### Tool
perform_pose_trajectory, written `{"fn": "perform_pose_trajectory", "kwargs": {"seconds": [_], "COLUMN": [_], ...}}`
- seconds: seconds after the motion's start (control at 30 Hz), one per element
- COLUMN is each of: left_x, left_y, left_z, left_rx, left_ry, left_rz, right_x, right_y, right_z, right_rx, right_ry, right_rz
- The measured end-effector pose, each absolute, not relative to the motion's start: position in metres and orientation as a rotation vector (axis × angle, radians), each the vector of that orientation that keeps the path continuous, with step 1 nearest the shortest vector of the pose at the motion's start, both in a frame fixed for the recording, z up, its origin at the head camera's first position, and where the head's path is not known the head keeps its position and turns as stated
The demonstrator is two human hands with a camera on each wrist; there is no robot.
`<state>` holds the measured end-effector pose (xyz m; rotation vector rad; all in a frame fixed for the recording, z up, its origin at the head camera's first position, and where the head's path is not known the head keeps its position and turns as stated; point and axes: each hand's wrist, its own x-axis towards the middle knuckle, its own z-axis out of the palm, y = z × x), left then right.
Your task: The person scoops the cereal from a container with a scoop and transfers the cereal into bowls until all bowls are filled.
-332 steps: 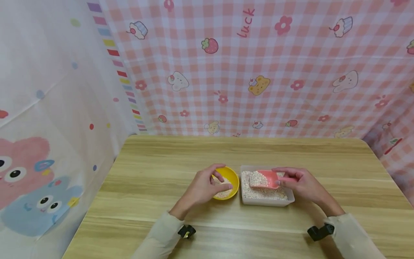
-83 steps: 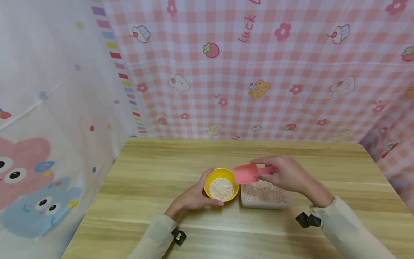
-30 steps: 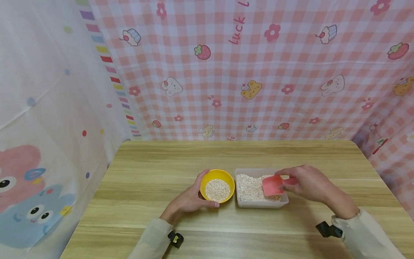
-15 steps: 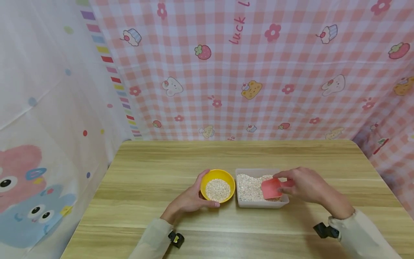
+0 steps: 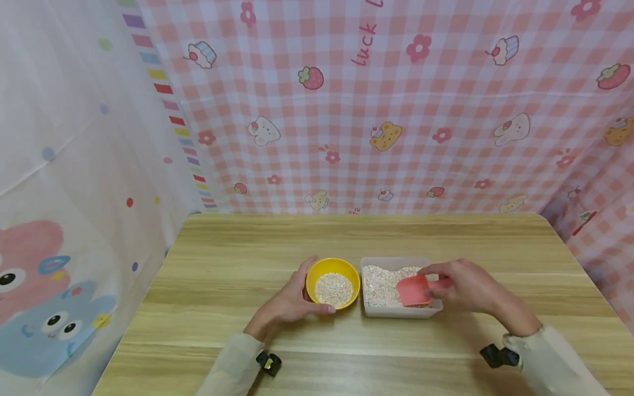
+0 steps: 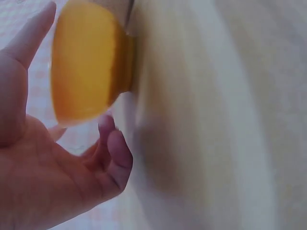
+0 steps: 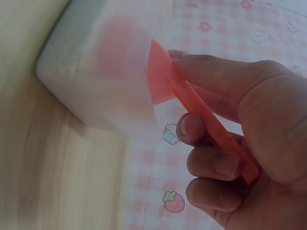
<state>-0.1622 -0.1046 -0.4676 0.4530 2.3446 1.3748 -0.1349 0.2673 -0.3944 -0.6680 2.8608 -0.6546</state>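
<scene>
My left hand point(image 5: 292, 300) curves round the left side of a yellow bowl point(image 5: 350, 268), its thumb along the near rim. A layer of pale oat-like flakes point(image 5: 333, 290) lies in the bowl. The left wrist view shows the bowl's outer wall point(image 6: 84, 62) and its foot on the table. My right hand point(image 5: 468, 286) grips the handle of a pink scoop point(image 5: 413, 290). The scoop's blade is down in flakes inside a whitish plastic box point(image 5: 403, 312). In the right wrist view the blade shows through the box wall point(image 7: 120, 96), with fingers wrapped round the handle point(image 7: 211, 127).
Bowl and box stand side by side, a narrow gap between them, on a wood-grain table point(image 5: 247, 242). A pink checked cloth point(image 5: 297, 159) hangs behind the table, and a white printed cloth point(image 5: 89, 192) at the left.
Over the last second the scoop shifted slightly left in the flakes. Earlier it was tilted at the bowl's right rim, and before that held flakes over the box. The left hand moved from above the bowl to its side.
</scene>
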Motion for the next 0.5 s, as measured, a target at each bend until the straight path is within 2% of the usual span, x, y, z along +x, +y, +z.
{"fn": "perform_pose_trajectory", "kwargs": {"seconds": [0.27,0.5], "left_x": [-0.159,-0.153], "left_y": [-0.105,-0.094], "left_z": [-0.448,-0.432], "left_rx": [0.321,0.324], "left_ry": [2.586,2.652], "left_rz": [1.308,1.364], "right_x": [-0.136,-0.136], "right_y": [0.267,0.267], "right_z": [-0.402,-0.405], "right_rx": [-0.681,-0.689], "right_ry": [2.851,2.839], "right_rz": [-0.696,-0.738]}}
